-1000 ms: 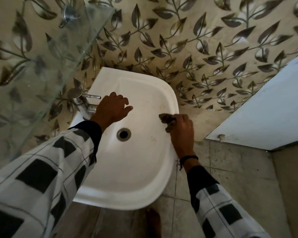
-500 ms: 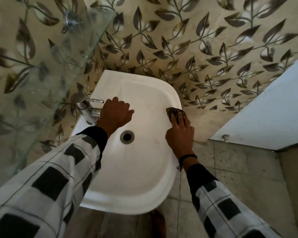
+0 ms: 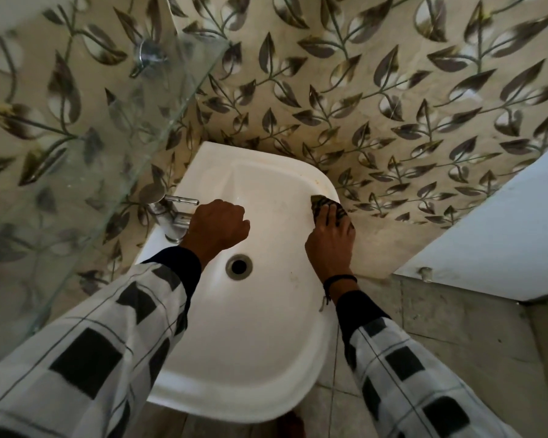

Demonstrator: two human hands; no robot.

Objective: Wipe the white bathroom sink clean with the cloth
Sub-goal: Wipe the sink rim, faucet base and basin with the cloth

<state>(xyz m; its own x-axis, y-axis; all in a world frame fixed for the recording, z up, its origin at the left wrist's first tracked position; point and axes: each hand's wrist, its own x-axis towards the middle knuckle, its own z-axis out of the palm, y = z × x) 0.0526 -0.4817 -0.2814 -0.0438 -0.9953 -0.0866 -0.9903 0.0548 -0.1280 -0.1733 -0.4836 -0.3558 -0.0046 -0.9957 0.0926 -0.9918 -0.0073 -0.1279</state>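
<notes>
On the white sink (image 3: 266, 358), the left hand (image 3: 217, 227) stays fisted, holding nothing, beside the tap (image 3: 168, 213). The right hand (image 3: 329, 245) has slid along the right edge toward the back corner, fingers (image 3: 332, 216) flat, pressing the dark cloth (image 3: 321, 202) onto the rim.

Looking down, I see a white sink (image 3: 244, 358) set against a leaf-patterned wall (image 3: 393, 90). My right hand (image 3: 329, 245) presses a dark patterned cloth (image 3: 321, 202) onto the sink's far right rim, fingers stretched over it. My left hand (image 3: 217, 227), fingers curled, rests at the left edge just beside the chrome tap (image 3: 171, 213). The drain (image 3: 238, 266) lies between my wrists. A glass panel (image 3: 76, 137) stands on the left.
</notes>
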